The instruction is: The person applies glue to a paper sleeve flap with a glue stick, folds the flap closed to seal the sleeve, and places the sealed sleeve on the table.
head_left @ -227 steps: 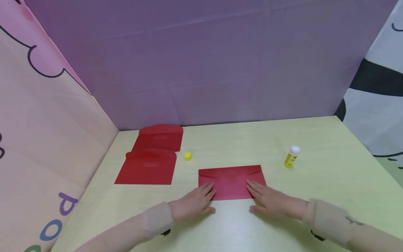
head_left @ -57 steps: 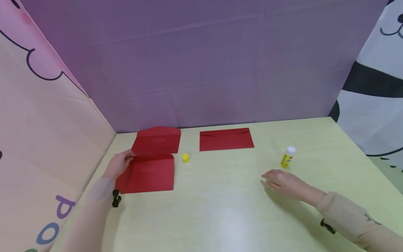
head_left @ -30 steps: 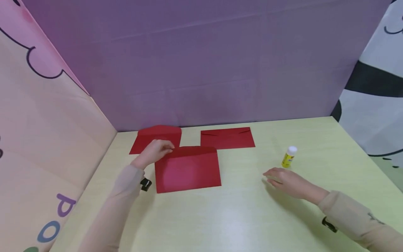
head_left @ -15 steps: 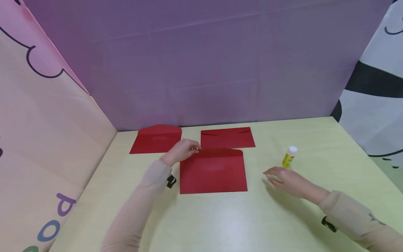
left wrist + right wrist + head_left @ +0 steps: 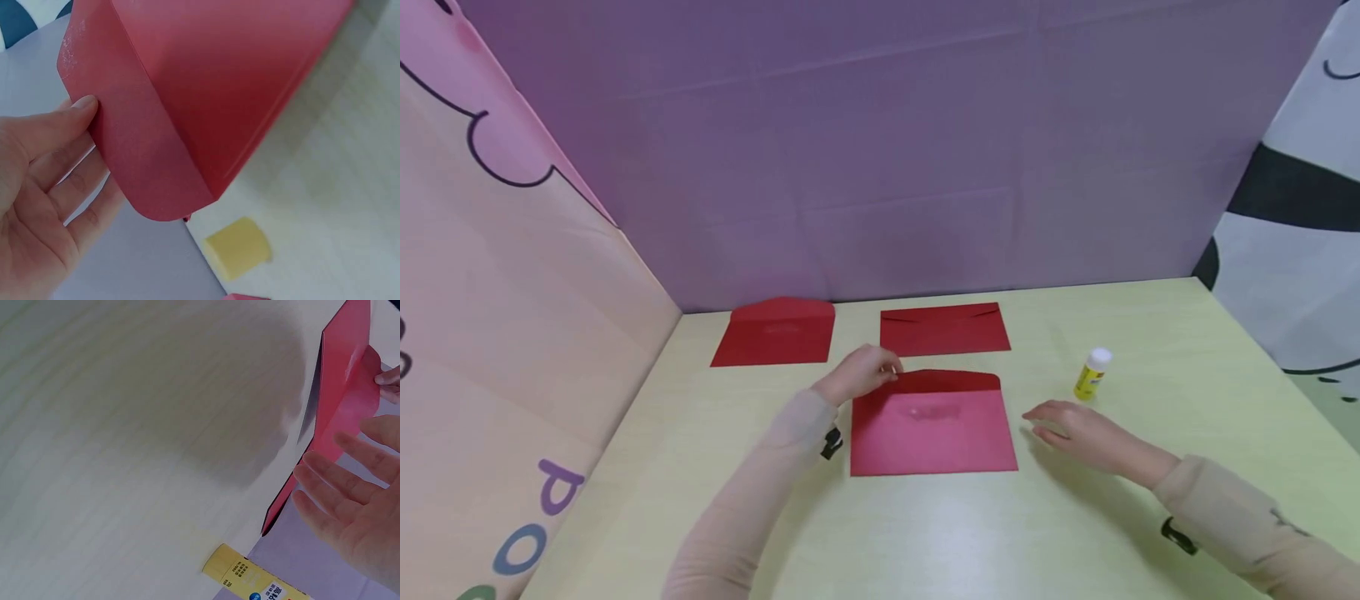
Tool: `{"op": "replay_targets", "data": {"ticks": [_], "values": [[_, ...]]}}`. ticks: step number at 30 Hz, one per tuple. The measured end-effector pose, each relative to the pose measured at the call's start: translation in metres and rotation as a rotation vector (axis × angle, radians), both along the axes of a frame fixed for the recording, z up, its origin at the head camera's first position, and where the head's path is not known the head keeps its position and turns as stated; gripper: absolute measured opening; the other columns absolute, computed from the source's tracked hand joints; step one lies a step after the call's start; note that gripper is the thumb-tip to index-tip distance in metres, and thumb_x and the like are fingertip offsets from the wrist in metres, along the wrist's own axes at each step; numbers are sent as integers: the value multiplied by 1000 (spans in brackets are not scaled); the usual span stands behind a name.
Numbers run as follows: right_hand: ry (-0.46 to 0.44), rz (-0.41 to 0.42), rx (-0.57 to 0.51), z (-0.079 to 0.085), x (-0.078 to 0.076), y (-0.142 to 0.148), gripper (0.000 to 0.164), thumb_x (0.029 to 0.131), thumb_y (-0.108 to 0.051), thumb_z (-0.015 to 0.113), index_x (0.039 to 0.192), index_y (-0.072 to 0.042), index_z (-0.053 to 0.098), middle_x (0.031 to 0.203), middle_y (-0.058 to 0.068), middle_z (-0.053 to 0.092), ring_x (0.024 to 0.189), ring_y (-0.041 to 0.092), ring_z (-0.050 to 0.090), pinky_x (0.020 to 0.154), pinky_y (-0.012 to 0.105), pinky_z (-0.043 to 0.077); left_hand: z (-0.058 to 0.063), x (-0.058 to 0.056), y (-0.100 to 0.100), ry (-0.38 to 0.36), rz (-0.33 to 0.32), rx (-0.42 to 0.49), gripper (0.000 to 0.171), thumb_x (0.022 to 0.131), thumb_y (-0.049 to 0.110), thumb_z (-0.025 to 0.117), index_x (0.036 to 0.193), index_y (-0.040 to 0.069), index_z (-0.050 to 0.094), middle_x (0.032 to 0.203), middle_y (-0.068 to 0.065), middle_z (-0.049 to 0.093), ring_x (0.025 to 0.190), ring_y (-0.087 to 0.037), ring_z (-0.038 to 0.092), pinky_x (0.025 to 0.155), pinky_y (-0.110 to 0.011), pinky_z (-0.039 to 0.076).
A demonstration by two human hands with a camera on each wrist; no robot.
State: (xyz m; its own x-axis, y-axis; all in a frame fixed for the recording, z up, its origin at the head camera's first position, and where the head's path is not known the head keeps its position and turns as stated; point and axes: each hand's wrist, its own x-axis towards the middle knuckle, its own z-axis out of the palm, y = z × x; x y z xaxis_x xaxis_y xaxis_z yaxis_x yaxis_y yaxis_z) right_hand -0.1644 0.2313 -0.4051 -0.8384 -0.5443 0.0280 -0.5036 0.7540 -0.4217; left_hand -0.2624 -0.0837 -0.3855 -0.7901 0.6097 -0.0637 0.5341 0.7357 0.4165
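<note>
One flap-up red envelope point(image 5: 775, 343) lies at the rear left of the tabletop point(image 5: 1187, 375), near the purple backdrop point(image 5: 880, 175). One folded-flap red envelope point(image 5: 945, 332) lies to its right, beyond the held envelope point(image 5: 936, 437). A yellow and white glue stick point(image 5: 1092, 375) stands upright on the right side of the tabletop, just beyond the right hand point(image 5: 1078, 429). In the left wrist view, a yellow cap point(image 5: 237, 248) appears on the tabletop beside the flap point(image 5: 134, 144) of the held envelope. The left hand point(image 5: 861, 372) and its sleeve point(image 5: 752, 492) cover part of the tabletop.

Grip of the left hand: narrow; thumb and fingers pinch the flap edge. The held envelope is at front centre, between the hands; whether its lower edge touches the tabletop cannot be determined. Grip of the right hand: wide; fingers extended, slightly spread, holding nothing, above the tabletop and apart from the held envelope.
</note>
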Motion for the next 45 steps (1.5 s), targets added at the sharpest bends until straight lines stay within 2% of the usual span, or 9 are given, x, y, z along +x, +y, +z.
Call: {"op": "replay_targets", "data": {"ticks": [7, 11, 16, 23, 29, 37, 40, 45], "values": [[-2, 22, 15, 1, 0, -2, 25, 83, -9, 58, 105, 2, 60, 105, 16, 59, 98, 34, 54, 80, 44, 46, -6, 2, 5, -32, 6, -39, 17, 83, 6, 60, 98, 6, 67, 92, -3, 65, 85, -15, 58, 76, -24, 48], [-4, 28, 16, 2, 0, -3, 25, 83, -9, 59, 105, 3, 60, 104, 16, 60, 98, 34, 54, 79, 43, 47, -10, 3, 6, -22, -11, -50, 17, 83, 7, 60, 99, 6, 67, 93, -3, 65, 86, -16, 58, 77, -24, 48], [5, 40, 24, 1, 0, -4, 25, 82, -9, 59, 105, 3, 61, 103, 15, 60, 97, 33, 55, 78, 42, 48, -13, 5, 6, -25, 7, -62, 18, 83, 9, 60, 100, 8, 66, 94, -2, 64, 87, -15, 58, 78, -24, 47], [6, 42, 29, 0, -1, -5, 25, 82, -9, 60, 104, 2, 61, 103, 15, 60, 96, 32, 55, 77, 41, 48, -14, 6, 7, -32, 19, -66, 20, 83, 9, 61, 102, 8, 66, 97, -3, 64, 88, -15, 57, 79, -25, 47], [0, 46, 24, 1, -3, -6, 26, 83, -11, 59, 106, 2, 60, 104, 15, 60, 97, 32, 55, 77, 41, 48, -9, 7, 7, -47, 35, -61, 29, 84, 9, 60, 112, 7, 61, 100, -5, 63, 89, -17, 58, 76, -24, 48], [12, 60, 52, 5, -11, -15, 26, 81, -12, 62, 104, 1, 61, 100, 13, 61, 93, 30, 57, 74, 38, 50, -3, 16, 1, 61, 34, -35, 34, 82, 10, 62, 115, 4, 58, 110, -9, 60, 97, -22, 57, 81, -29, 47], [9, 63, 63, 6, -14, -19, 27, 80, -11, 63, 104, 1, 61, 99, 12, 62, 92, 29, 58, 74, 37, 50, -2, 23, -3, 108, 31, -45, 30, 81, 12, 64, 110, 5, 61, 106, -8, 60, 97, -21, 56, 80, -28, 48], [8, 75, 81, 4, -19, -28, 28, 78, -10, 65, 104, 2, 61, 93, 10, 62, 86, 24, 59, 71, 33, 51, -2, 37, -9, 163, -15, -79, 21, 78, 15, 68, 97, 7, 65, 92, -5, 60, 85, -16, 57, 72, -22, 49]]}}
